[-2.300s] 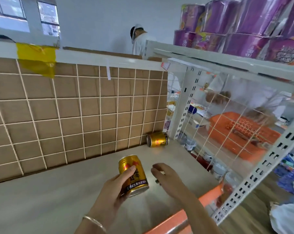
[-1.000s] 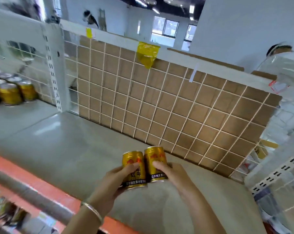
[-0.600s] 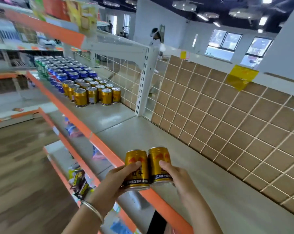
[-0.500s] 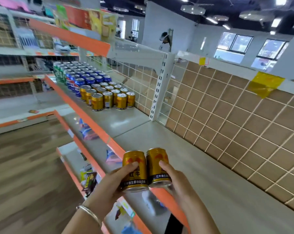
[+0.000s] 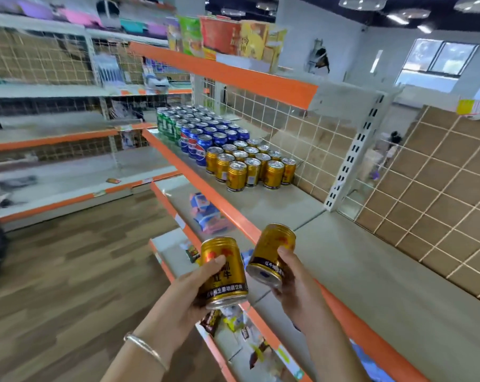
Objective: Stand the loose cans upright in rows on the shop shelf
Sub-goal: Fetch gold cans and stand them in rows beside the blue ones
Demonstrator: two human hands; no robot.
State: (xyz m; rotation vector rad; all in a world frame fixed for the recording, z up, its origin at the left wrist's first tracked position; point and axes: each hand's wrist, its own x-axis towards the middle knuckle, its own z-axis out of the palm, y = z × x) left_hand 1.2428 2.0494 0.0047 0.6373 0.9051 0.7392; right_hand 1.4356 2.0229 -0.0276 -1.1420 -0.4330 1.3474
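Shelf (image 5: 371, 285), orange-lipped, beside wood floor (image 5: 68, 271); left grip (image 5: 189, 293) round left can (image 5: 230, 277), right grip (image 5: 296, 285) round right can (image 5: 271, 249).

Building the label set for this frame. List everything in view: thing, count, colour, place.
left-hand can: 1, gold, near upright, off the shelf front
right-hand can: 1, gold, tilted, base toward camera
stocked gold cans: about fourteen, gold, upright in rows on shelf
Pepsi cans: many, blue, behind the gold rows
green cans: several, green, beyond the blue
shelf: 1, grey, orange front edge
cartons: several, red, green, yellow, top shelf
packets: several, mixed, blurred, lower shelves
bracelet: 1, silver, left wrist
left hand: grip round its can
right hand: grip round its can
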